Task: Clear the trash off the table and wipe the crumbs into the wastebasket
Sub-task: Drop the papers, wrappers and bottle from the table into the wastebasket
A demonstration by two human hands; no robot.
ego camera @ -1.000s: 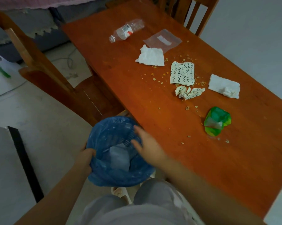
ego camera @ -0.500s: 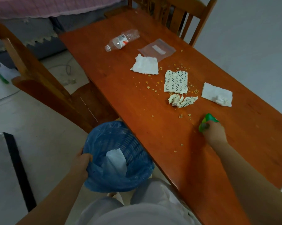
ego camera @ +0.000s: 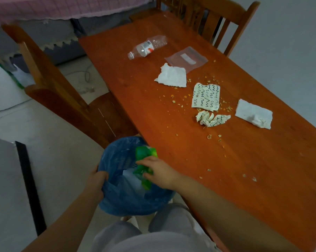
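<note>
Right hand (ego camera: 159, 174) closed around a crumpled green wrapper (ego camera: 144, 165), held over the mouth of the wastebasket (ego camera: 128, 199); wrapper sticks out above and below the fingers, its lower end dipping toward the blue liner; something pale lies inside, under the wrapper. Left hand (ego camera: 97, 180) clamps the basket's near-left rim, fingers curled over the liner edge, just across the opening from the right hand. Basket sits off the table (ego camera: 262, 179) edge, touching or nearly touching it; cannot tell which.

Beyond the right hand, on the tabletop: scattered crumbs (ego camera: 209, 136) nearest; then a crumpled scribbled paper (ego camera: 212, 120) with a flat scribbled sheet (ego camera: 206, 97) just behind it; a white napkin (ego camera: 253, 113) off to the right of those; farther out a second napkin (ego camera: 171, 76) overlapping a clear plastic bag (ego camera: 186, 58); farthest, an empty plastic bottle (ego camera: 147, 46) on its side.
</note>
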